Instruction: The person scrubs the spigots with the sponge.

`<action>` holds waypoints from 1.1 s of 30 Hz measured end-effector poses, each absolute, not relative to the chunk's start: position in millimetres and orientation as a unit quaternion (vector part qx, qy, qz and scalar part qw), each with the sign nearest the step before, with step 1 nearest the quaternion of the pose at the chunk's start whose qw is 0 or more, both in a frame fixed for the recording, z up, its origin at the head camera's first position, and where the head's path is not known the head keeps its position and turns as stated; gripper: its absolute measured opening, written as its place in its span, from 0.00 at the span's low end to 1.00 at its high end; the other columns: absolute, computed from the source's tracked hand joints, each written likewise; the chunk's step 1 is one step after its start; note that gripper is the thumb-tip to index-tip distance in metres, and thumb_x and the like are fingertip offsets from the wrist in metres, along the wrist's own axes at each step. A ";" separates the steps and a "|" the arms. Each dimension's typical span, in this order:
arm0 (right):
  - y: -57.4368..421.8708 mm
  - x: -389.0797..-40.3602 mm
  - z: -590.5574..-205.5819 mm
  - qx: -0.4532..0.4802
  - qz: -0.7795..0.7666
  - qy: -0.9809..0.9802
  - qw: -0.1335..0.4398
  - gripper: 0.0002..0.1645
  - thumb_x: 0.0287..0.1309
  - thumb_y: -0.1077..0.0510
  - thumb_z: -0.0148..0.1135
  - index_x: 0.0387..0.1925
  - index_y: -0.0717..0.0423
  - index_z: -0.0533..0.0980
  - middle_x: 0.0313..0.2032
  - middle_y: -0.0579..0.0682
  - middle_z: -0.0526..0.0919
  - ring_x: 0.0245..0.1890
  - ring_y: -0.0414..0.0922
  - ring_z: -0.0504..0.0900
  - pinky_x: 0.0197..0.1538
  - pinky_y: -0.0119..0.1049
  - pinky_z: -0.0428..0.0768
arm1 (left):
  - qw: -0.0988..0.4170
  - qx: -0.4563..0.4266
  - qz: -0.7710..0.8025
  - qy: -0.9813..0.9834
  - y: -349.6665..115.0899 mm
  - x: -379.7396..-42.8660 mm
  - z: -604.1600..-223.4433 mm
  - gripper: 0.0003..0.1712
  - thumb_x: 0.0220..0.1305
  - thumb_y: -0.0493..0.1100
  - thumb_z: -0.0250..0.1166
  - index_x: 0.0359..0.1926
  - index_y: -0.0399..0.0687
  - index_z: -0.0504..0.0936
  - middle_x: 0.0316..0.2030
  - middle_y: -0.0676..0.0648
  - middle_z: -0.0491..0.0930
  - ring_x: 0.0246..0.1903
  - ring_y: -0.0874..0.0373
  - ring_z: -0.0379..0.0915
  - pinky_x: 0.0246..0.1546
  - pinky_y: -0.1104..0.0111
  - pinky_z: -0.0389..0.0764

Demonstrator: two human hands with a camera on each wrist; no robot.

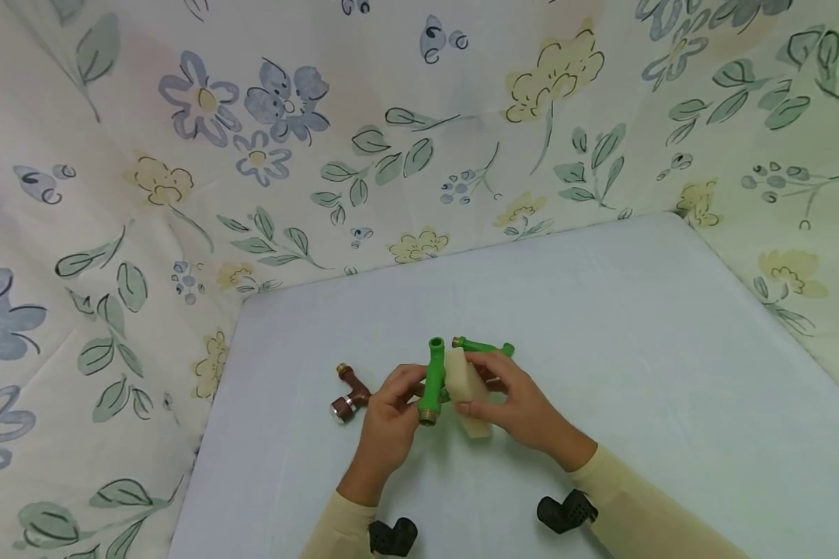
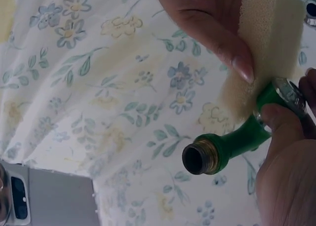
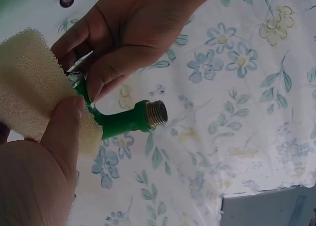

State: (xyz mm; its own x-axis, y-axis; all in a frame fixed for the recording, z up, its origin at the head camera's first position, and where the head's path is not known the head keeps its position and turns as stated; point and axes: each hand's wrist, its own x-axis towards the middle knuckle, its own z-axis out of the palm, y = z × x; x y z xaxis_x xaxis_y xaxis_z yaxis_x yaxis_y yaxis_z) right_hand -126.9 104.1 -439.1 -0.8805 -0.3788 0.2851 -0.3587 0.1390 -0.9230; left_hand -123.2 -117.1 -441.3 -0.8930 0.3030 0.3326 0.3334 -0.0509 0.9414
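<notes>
My left hand (image 1: 391,415) grips a green valve (image 1: 433,380), a pipe-shaped body with a brass threaded end pointing toward me. In the left wrist view the thumb lies against the chrome collar (image 2: 291,94) of its side branch, away from the threaded mouth (image 2: 200,157). On the other side, my right hand (image 1: 520,404) pinches a cream sponge block (image 1: 470,396) between thumb and fingers. The sponge (image 3: 29,83) presses up against the green body (image 3: 121,122) in the right wrist view, covering part of it.
Just behind the right hand lies a second green valve (image 1: 482,345). A brown valve (image 1: 355,384) with a chrome knob (image 1: 342,409) rests left of the left hand. White cloth covers the table (image 1: 601,310), and a flowered curtain (image 1: 391,210) encloses its back and sides.
</notes>
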 end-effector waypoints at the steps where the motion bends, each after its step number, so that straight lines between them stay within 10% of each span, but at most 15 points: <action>1: 103.9 -126.4 -438.7 -0.245 -0.609 0.755 0.008 0.37 0.54 0.59 0.71 0.64 0.54 0.67 0.51 0.49 0.72 0.50 0.49 0.73 0.49 0.56 0.75 | 0.015 -0.224 -0.682 -0.696 -116.5 -122.5 -438.8 0.19 0.64 0.28 0.61 0.56 0.37 0.77 0.51 0.38 0.73 0.40 0.39 0.72 0.32 0.66 0.81; 10: 101.0 -123.2 -435.6 -0.276 -0.597 0.753 -0.015 0.39 0.51 0.61 0.73 0.63 0.61 0.67 0.54 0.50 0.71 0.51 0.47 0.72 0.48 0.55 0.77 | 0.060 -0.179 -0.637 -0.747 -115.8 -121.0 -436.7 0.16 0.63 0.31 0.63 0.53 0.41 0.81 0.48 0.45 0.79 0.38 0.49 0.76 0.30 0.67 0.81; 18: 102.7 -123.3 -429.9 -0.265 -0.592 0.760 -0.038 0.39 0.49 0.63 0.74 0.63 0.61 0.68 0.56 0.52 0.70 0.52 0.49 0.72 0.48 0.54 0.77 | -0.029 -0.187 -0.714 -0.674 -123.4 -120.3 -447.1 0.20 0.74 0.34 0.43 0.57 0.34 0.76 0.52 0.37 0.77 0.48 0.45 0.75 0.42 0.54 0.81; 24: 103.4 -120.8 -430.7 -0.270 -0.583 0.765 -0.040 0.39 0.48 0.64 0.74 0.62 0.63 0.68 0.54 0.54 0.70 0.51 0.50 0.71 0.48 0.53 0.77 | -0.045 -0.091 -0.704 -0.703 -116.6 -122.2 -453.0 0.17 0.67 0.49 0.63 0.49 0.43 0.82 0.38 0.39 0.82 0.37 0.45 0.81 0.35 0.58 0.83; 33: 101.7 -121.6 -437.5 -0.270 -0.602 0.751 -0.028 0.40 0.48 0.64 0.74 0.63 0.63 0.67 0.54 0.52 0.71 0.52 0.50 0.72 0.49 0.54 0.77 | -0.048 -0.037 -0.745 -0.665 -114.4 -121.9 -453.2 0.19 0.65 0.47 0.64 0.52 0.40 0.78 0.46 0.37 0.78 0.45 0.44 0.79 0.38 0.56 0.82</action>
